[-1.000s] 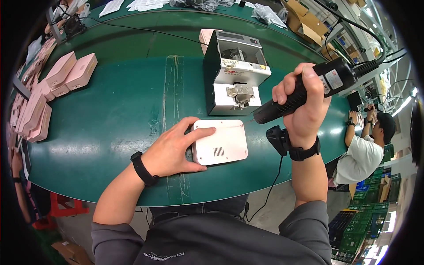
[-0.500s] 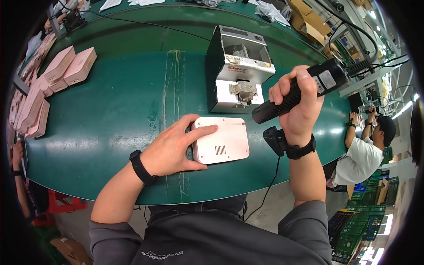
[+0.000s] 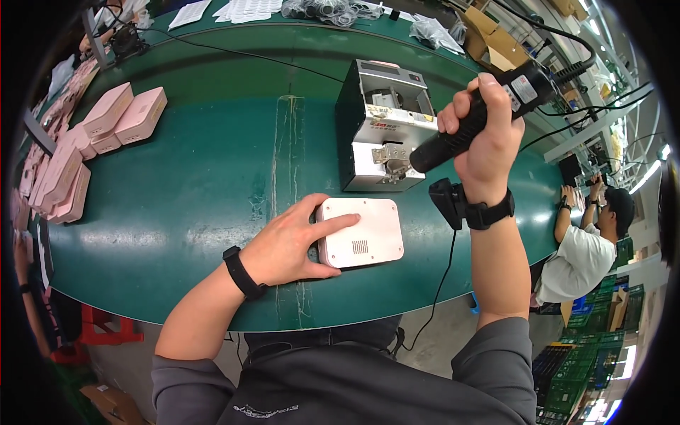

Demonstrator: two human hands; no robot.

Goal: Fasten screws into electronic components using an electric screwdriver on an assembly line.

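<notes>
A pale pink plastic case (image 3: 381,234) lies on the bench in front of me, with screw holes near its corners and a small slotted grille. My left hand (image 3: 285,244) grips its left end, the index finger stretched across the top and the thumb at the near edge. In my right hand (image 3: 492,145) is a black electric screwdriver (image 3: 448,147), held tilted with fingers wrapped round its body. Its front end is at the metal outlet of a screw feeder (image 3: 389,126), a black and silver box beyond the case. The bit's exact contact there cannot be made out.
Several pink cases (image 3: 106,117) are stacked at the left on the green bench (image 3: 205,184). A cable (image 3: 439,283) hangs from my right wrist device. Papers and bagged parts (image 3: 333,10) lie along the far side. Another person (image 3: 584,241) works at the right.
My right hand has moved the screwdriver away from the case's far right corner to the screw feeder's outlet. My left hand keeps its hold on the case. The view has shifted slightly.
</notes>
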